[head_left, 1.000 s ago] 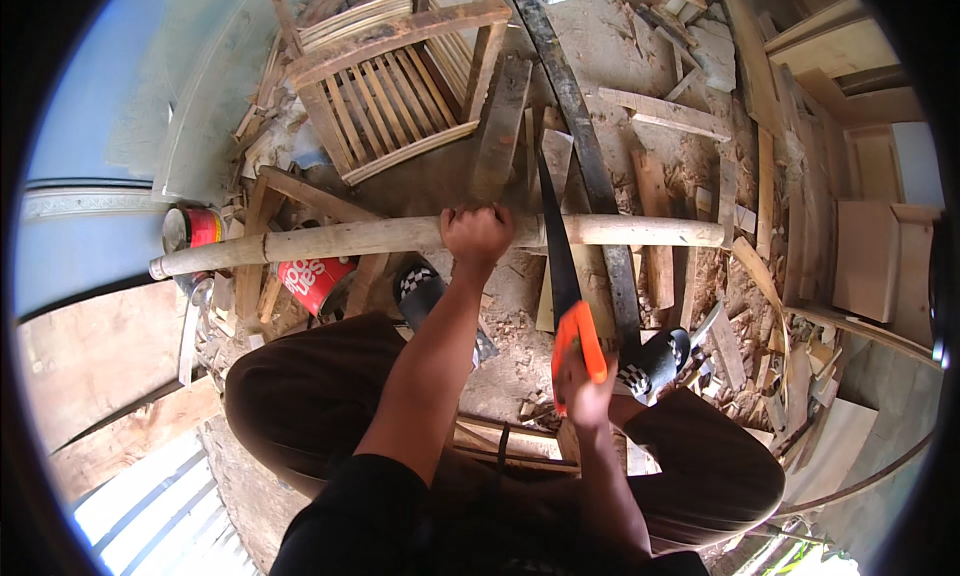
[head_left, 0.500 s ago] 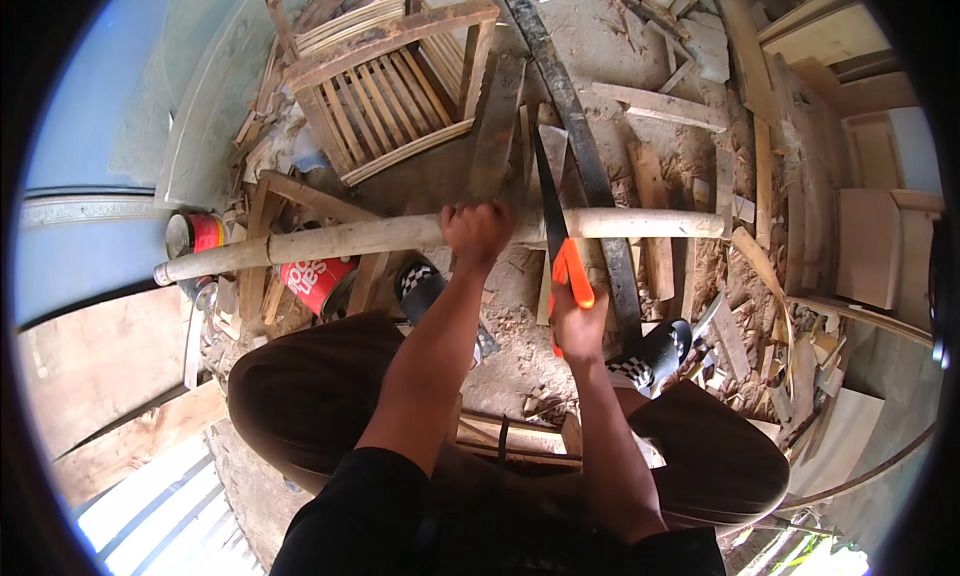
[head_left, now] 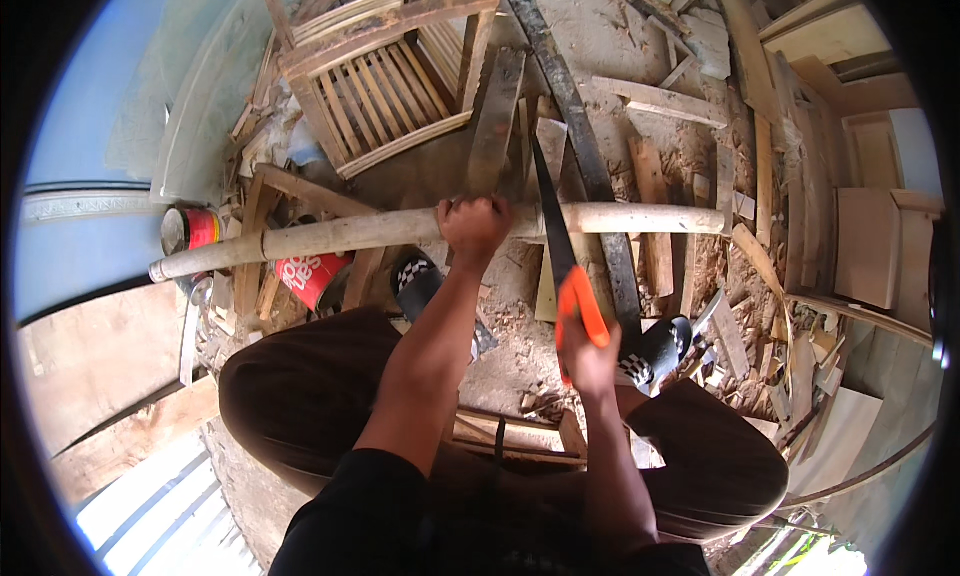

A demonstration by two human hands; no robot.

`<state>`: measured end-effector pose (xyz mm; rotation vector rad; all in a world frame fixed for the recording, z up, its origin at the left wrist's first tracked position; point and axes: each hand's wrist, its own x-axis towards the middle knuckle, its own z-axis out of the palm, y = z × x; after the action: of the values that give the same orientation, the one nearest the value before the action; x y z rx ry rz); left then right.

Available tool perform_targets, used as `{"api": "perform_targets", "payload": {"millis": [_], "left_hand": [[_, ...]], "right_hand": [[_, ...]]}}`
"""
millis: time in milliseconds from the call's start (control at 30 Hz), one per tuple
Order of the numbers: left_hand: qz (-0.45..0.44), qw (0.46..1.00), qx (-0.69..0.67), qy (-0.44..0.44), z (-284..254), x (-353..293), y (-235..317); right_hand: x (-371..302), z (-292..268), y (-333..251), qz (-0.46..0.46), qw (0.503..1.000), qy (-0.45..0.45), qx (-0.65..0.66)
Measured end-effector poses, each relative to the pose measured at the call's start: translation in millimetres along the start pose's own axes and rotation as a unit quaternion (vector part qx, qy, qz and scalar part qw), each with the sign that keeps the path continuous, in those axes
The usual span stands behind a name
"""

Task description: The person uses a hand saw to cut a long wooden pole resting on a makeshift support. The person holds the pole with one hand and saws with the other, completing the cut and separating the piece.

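A long pale bamboo pole (head_left: pixel 340 234) lies crosswise in front of me. My left hand (head_left: pixel 474 226) is wrapped around it near its middle. In my right hand (head_left: pixel 590 356) is the orange handle of a handsaw (head_left: pixel 555 211), held below the pole. The saw's dark blade crosses the pole just right of my left hand, its tip pointing away from me. Whether the teeth have cut into the pole cannot be made out. Beneath the pole, to the right of the blade, runs a dark curved beam (head_left: pixel 590 166).
A slatted wooden frame (head_left: pixel 390 86) lies at the far left. Red cans (head_left: pixel 312 276) stand under the pole's left part. Wood offcuts (head_left: pixel 655 211) and shavings litter the ground at right. My sandalled feet (head_left: pixel 655 351) are below the pole. Wooden boards (head_left: pixel 865 246) line the right side.
My right hand has drawn the saw back toward me, so its handle is lower and farther from the pole. My left hand keeps its grip in nearly the same place.
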<state>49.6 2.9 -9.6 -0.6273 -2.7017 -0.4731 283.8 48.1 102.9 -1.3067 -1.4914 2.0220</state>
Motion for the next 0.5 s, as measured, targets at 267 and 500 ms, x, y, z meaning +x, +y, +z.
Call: {"api": "perform_targets", "payload": {"millis": [267,500], "left_hand": [[-0.033,0.997,0.013,-0.067,3.4,8.0,4.2],[-0.025,0.998,0.017,-0.054,1.9,2.9,-0.4]], "right_hand": [[-68.9,-27.3,19.5,0.025,0.992,-0.019,-0.122],[-154.1,-70.0,-6.1,0.040,0.989,-0.035,-0.139]]}}
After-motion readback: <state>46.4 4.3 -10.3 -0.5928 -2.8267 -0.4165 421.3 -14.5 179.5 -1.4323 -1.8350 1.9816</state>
